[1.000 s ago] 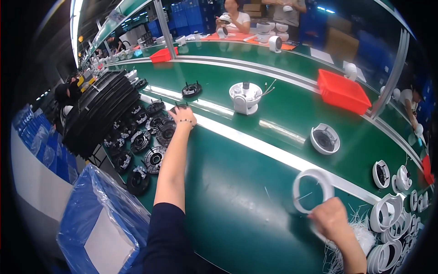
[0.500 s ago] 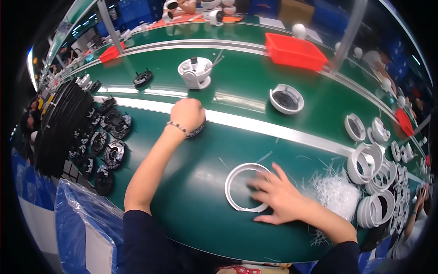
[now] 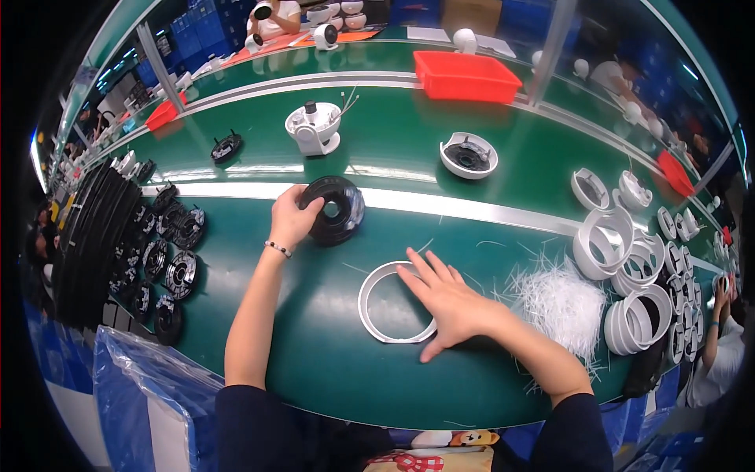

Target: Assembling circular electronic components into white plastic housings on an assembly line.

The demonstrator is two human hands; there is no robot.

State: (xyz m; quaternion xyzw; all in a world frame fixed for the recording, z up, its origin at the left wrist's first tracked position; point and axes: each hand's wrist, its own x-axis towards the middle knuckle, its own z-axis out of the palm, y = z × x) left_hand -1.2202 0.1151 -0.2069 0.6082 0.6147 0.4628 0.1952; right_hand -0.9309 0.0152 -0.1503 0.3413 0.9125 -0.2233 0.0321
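Note:
My left hand (image 3: 292, 216) grips the left edge of a black round part with a hole in its middle (image 3: 336, 228), thumb on its face. The part is tilted up over the near side of the metal strip. Lower and to the right, a white plastic ring (image 3: 368, 303) lies flat on the green work surface. Over the right side of that ring hovers my right hand (image 3: 460, 303), its fingers spread, hiding part of the rim. Whether a fingertip touches the rim I cannot tell.
Several black round parts (image 3: 181, 271) lie at left beside a black stack (image 3: 94, 244). A heap of thin white strips (image 3: 558, 307) and stacked white rings (image 3: 638, 318) sit at right. Across the metal strip (image 3: 464, 211) stand a white housing (image 3: 313, 130), a white bowl-shaped shell (image 3: 469, 156) and a red bin (image 3: 468, 76).
My left hand has raised and turned the black round part, so its face now shows. My right hand has stayed spread by the white ring. The whole view has shifted.

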